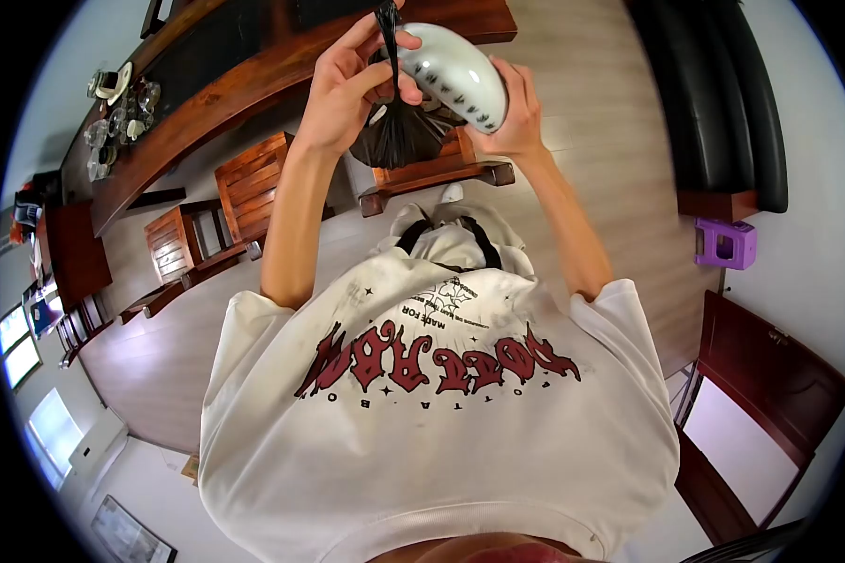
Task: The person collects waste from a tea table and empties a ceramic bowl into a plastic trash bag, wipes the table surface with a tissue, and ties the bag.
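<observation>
My left hand [352,84] is pinched around the twisted neck of a black plastic bag [402,139]. The bag hangs below my fingers, its lower part bulging; what is inside cannot be seen. In my right hand [521,113] is a glossy white bowl [460,70] with a row of dark leaf-like marks. It is tilted, with its rounded outer side up and its inside hidden. The bowl is close beside my left fingers and partly over the bag; whether they touch is unclear.
A long dark wooden table [282,84] runs along the upper left, with glassware [113,127] at its far end. Wooden chairs [253,188] line it, one [432,169] right before me. At right are a black sofa [714,103] and a purple stool [726,244].
</observation>
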Demonstrator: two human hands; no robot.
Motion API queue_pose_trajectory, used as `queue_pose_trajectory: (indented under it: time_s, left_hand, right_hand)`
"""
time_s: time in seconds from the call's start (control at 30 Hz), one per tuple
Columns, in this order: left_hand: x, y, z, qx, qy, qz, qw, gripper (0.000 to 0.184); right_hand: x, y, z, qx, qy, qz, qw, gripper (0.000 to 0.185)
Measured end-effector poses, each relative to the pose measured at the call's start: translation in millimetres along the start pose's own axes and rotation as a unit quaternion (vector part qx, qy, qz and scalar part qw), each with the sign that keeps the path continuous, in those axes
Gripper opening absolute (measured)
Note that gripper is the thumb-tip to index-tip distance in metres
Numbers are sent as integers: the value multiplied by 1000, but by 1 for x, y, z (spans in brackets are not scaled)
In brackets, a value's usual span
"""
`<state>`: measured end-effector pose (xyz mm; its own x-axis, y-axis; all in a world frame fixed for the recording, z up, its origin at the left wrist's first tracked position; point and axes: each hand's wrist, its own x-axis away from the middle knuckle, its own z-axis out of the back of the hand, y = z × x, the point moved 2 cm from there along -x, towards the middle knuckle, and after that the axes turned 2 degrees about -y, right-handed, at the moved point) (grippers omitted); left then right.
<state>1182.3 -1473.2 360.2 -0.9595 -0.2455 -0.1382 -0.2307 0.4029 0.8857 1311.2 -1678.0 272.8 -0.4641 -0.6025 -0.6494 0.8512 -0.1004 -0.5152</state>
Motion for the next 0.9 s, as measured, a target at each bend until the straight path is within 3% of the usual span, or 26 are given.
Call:
queue_pose_trajectory:
  time_s: [0.13, 0.2, 0.27, 0.37, 0.4, 0.53, 0.63, 0.67, 0.77, 0.8, 0.9]
  left_hand:
    - [1, 0, -6, -15, 4, 2, 1000, 68]
    - [0, -1, -6, -14, 11, -5, 1000, 67]
    - [-2, -5, -6, -15, 23, -9, 1000, 67]
    - [-11, -11, -16, -27, 46, -4, 999, 66]
    - [-16, -15, -20, -33, 46, -8, 998, 66]
    - [-45, -30, -40, -58, 89, -23, 994, 65]
    - [-74, -41, -45, -36, 115, -39, 992, 64]
    - [-86, -39, -58, -88, 169, -21, 982, 61]
    - [-116, -44, -59, -32, 137, -36, 989, 60]
    - [-128, -46, -66, -59, 194, -24, 979, 62]
    - [-157, -51, -78, -58, 222, -47, 972, 63]
  right_hand:
    - [18, 21, -12, -99, 80, -134, 983, 76]
    - [26, 39, -13, -206, 114, -252, 939, 74]
    - [34, 57, -7, -313, 146, -331, 878, 66]
    - [42, 96, 16, -455, 196, -492, 715, 62]
    - [42, 103, 26, -496, 206, -498, 681, 59]
    - [48, 129, 75, -502, 248, -605, 566, 56]
    - [80, 190, 120, -463, 244, -640, 563, 56]
    - [91, 212, 139, -451, 234, -628, 590, 57]
    - [124, 255, 211, -432, 226, -597, 637, 61]
    - [126, 264, 240, -404, 228, -610, 642, 65]
    - [126, 277, 307, -344, 223, -657, 633, 70]
